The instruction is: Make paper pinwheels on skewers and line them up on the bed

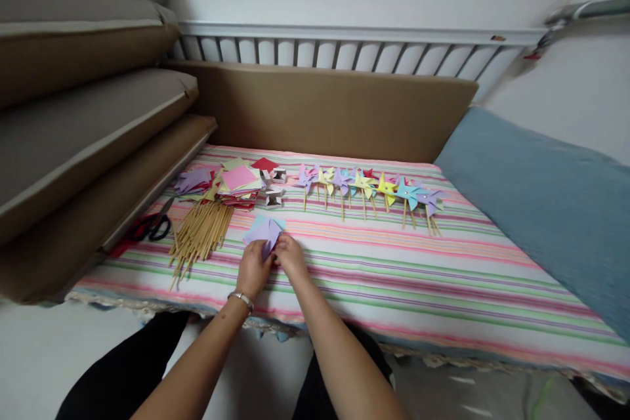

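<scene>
My left hand (253,267) and my right hand (290,254) meet over the striped cloth (394,275), both pinching a purple paper piece (266,231) that lies over a light blue sheet. A silver bracelet circles my left wrist. Just left of my hands lies a bundle of wooden sticks (199,234). Behind them sits a stack of coloured paper squares (239,180).
A row of finished paper pinwheels (369,187) on sticks lies across the middle of the cloth. Red-handled scissors (150,226) rest at the left edge. Brown cushions (88,138) pile up on the left, a blue blanket (551,203) covers the right.
</scene>
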Tool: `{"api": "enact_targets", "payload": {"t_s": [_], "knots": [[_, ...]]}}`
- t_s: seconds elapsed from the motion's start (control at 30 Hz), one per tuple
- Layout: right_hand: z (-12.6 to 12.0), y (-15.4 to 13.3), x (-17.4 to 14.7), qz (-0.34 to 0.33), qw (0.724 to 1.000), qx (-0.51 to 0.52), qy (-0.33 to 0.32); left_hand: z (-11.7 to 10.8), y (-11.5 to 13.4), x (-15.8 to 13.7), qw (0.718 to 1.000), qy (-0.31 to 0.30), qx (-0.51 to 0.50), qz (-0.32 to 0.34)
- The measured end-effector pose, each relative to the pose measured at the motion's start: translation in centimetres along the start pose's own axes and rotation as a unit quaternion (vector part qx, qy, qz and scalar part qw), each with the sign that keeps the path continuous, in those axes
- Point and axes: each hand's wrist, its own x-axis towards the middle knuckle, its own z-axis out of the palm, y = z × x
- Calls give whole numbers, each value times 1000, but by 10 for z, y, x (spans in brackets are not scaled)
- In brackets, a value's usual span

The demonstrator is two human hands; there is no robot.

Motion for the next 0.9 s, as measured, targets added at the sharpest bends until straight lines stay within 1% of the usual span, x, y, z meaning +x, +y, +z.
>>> {"api": "enact_targets", "payload": {"t_s": [0.23, 0.43, 0.53, 0.67, 0.77, 0.9], "knots": [[0, -1, 0, 27, 999, 19, 10, 0, -14, 8, 998, 26, -34, -43], [0, -5, -2, 28, 999, 11, 20, -2, -22, 13, 995, 25, -66, -69], [1, -3, -1, 21, 999, -7, 28, -4, -16, 14, 996, 19, -50, -66], [2, 1, 3, 8, 998, -44, 48, -3, 1, 19, 998, 8, 4, -61], [2, 1, 8, 5, 996, -69, 65, 0, 12, 23, 997, 5, 44, -69], [2, 1, 13, 17, 994, -82, 74, 0, 17, 24, 995, 12, 67, -74]]}}
